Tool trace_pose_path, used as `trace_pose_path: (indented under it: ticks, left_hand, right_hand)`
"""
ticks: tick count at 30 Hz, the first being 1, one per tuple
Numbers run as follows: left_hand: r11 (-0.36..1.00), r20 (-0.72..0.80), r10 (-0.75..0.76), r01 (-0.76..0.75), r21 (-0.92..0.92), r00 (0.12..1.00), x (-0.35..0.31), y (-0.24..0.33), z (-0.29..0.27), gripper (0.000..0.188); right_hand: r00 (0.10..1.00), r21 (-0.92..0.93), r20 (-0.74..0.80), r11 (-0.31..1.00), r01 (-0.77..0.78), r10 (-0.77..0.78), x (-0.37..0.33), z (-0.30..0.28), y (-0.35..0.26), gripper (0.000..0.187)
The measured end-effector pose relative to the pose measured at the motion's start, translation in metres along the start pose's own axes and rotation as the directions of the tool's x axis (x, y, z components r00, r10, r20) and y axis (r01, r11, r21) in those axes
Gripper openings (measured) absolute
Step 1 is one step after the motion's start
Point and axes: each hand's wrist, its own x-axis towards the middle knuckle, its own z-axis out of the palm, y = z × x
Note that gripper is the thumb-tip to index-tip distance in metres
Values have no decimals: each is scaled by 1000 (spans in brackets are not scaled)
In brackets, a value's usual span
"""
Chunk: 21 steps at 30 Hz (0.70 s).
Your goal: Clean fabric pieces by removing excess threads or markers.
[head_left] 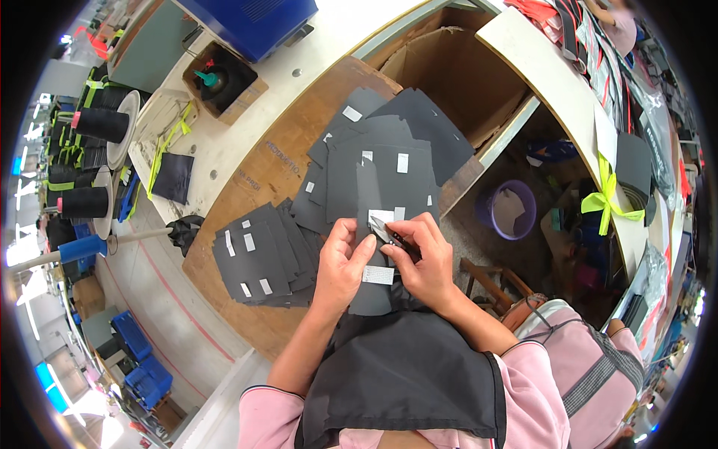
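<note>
My right hand (428, 263) is closed around small thread snips (396, 238) with dark handles. Their pale blades point up and left, close to my left thumb and a white label (380, 215). My left hand (338, 263) pinches the edge of a dark grey fabric panel (369, 302) in front of my apron. Another white label (378, 275), with fine print, lies on this panel between my wrists. Just beyond both hands is a pile of dark grey panels (402, 193) bearing white labels. A second labelled stack (250, 258) sits to the left on the brown board.
The brown board (258, 176) lies under the piles. Beyond it stand an open cardboard box (456, 63) and a blue machine (258, 22). Black thread cones (101, 125) are at left. A purple bin (514, 209) is low at right, near a pink bag (591, 359).
</note>
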Motion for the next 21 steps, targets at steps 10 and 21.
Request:
trace_pose_path:
  ticks: [10, 21]
  left_hand:
    - [998, 21, -68, 68, 4, 997, 0, 1, -10, 19]
    - [951, 277, -297, 257, 170, 914, 9, 34, -33, 29]
  right_hand:
    - [998, -47, -33, 998, 47, -48, 0, -6, 2, 23]
    - [948, -264, 222, 922, 283, -228, 29, -30, -2, 28]
